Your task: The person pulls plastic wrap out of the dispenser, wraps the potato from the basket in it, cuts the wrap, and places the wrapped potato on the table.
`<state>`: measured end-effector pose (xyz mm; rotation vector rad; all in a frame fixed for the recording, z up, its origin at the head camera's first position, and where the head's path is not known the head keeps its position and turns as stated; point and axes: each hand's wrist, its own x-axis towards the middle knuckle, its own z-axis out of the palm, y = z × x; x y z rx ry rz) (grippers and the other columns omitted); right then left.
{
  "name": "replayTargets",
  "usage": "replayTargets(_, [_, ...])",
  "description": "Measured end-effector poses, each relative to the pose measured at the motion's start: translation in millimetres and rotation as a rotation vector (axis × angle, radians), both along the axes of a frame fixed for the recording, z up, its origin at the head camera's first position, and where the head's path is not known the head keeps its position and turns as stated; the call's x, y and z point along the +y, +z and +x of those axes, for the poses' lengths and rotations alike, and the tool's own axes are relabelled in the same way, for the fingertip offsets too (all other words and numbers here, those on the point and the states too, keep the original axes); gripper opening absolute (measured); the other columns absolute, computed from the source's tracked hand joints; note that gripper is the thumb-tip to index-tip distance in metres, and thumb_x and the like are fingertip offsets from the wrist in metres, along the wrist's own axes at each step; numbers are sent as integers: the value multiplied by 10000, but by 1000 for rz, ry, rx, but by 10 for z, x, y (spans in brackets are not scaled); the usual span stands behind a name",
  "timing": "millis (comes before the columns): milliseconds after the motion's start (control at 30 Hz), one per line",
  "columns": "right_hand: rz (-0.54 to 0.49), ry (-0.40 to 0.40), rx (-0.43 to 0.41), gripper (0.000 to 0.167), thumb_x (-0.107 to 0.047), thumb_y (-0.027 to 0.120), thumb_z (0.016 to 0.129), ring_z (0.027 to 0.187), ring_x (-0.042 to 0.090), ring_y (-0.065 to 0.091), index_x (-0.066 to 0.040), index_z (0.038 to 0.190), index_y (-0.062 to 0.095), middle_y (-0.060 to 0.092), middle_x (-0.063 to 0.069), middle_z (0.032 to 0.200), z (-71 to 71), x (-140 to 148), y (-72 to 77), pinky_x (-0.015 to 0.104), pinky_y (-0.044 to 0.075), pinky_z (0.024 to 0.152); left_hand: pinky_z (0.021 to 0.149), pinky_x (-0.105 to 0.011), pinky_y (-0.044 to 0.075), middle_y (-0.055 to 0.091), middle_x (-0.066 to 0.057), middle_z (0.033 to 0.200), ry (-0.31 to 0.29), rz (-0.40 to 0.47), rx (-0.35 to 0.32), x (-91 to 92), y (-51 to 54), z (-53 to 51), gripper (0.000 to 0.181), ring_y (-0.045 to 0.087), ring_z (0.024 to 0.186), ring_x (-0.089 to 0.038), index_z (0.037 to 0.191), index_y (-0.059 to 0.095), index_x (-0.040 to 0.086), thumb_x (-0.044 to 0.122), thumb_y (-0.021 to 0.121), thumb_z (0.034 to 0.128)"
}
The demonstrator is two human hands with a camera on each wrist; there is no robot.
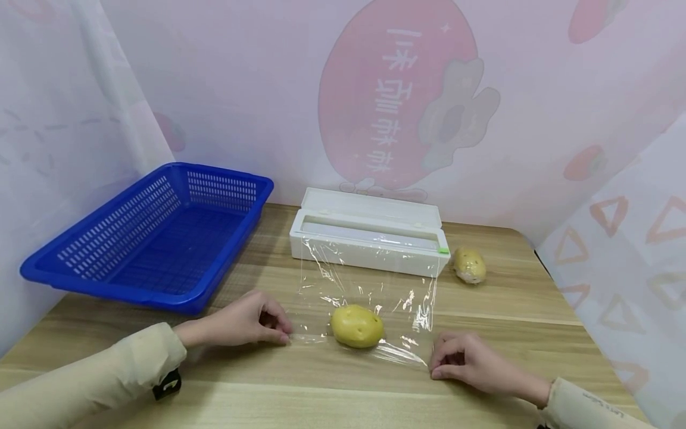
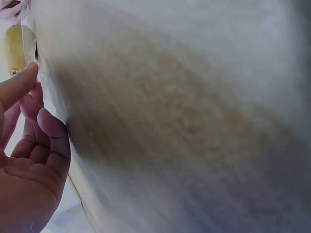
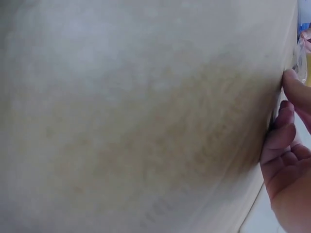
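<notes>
A sheet of clear plastic wrap [image 1: 343, 286] stretches from a white, open-lidded wrap box [image 1: 370, 262] towards me over the wooden table. At its near edge lies a yellow potato [image 1: 356, 326]; whether the film runs over or under it, I cannot tell. My left hand [image 1: 249, 320] pinches the film's near left corner between thumb and fingers. Its near right corner is pinched by my right hand [image 1: 471, 361]. Both hands rest low at the tabletop, one on each side of the potato. In the left wrist view the potato [image 2: 18, 48] shows just beyond the fingertips.
A blue plastic basket [image 1: 227, 259] with slotted sides stands at the left. To the right of the wrap box sits another potato [image 1: 469, 265], shiny as if wrapped in film. A printed cloth [image 1: 241, 89] hangs behind the wooden table [image 1: 514, 316].
</notes>
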<state>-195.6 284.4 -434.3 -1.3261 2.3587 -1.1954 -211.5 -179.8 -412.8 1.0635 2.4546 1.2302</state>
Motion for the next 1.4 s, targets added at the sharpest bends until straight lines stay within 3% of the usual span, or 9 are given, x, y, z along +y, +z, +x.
replayTargets(167, [-33,13,46,172,-37,764,839,783,112,573,-196,883,715,604,-61,907,-3,34,27,255,502,640,566,-225,486,675,115,767,-18,-4,19,-11,22,18,48,565,657,-41,852,770,205,220,808,827])
replayTargets(333, [-44,52,210,134,-113,823,792,675,75,498,-218,836,751,539,-88,881,-15,16,177,180,430,513,569,-220,482,669,141,804,-82,-2,130,-30,86,17,45,563,682,-29,866,777,221,196,801,837])
replayTargets(467, [-69,111,256,180,-54,827,768,747,101,523,-200,841,751,561,-44,920,-62,1,238,211,450,571,542,-203,461,641,154,788,-102,3,213,-38,118,-6,86,536,669,-9,864,776,217,142,804,832])
replayTargets(600, [-55,65,97,224,4,813,753,919,199,589,-197,821,741,640,33,1005,-88,37,240,293,483,759,531,-201,447,608,168,763,-92,-15,241,-65,117,-3,111,511,656,0,849,762,227,125,802,832])
replayTargets(700, [-37,17,-40,205,7,787,782,1005,248,610,-188,816,732,679,65,1055,-101,74,240,327,502,811,550,-224,462,603,166,772,-83,-24,245,-89,120,21,107,517,669,-15,847,744,229,131,788,848])
replayTargets(933, [-80,9,-376,36,10,636,914,875,301,678,-22,907,652,705,182,989,-192,103,229,358,564,657,534,-234,440,595,119,740,71,-25,138,-79,139,57,74,509,634,-58,862,699,230,187,745,899])
replayTargets(1100, [-53,-136,-605,186,-109,611,958,767,251,645,75,934,604,689,248,992,-244,66,251,297,539,594,556,-248,445,587,115,708,175,-94,72,7,161,9,91,519,634,-80,832,687,234,205,747,894])
replayTargets(1267, [-17,-256,-667,227,-130,630,940,705,210,599,95,938,602,676,247,922,-267,3,265,278,518,558,594,-255,463,601,123,712,210,-156,53,92,176,-64,110,541,655,-92,795,690,199,159,761,868])
replayTargets(1400, [-9,-269,-664,220,-116,640,936,666,190,585,101,925,602,682,235,884,-268,-35,280,259,508,528,601,-243,466,606,108,688,205,-167,15,128,189,-102,126,556,659,-103,761,691,166,125,780,840])
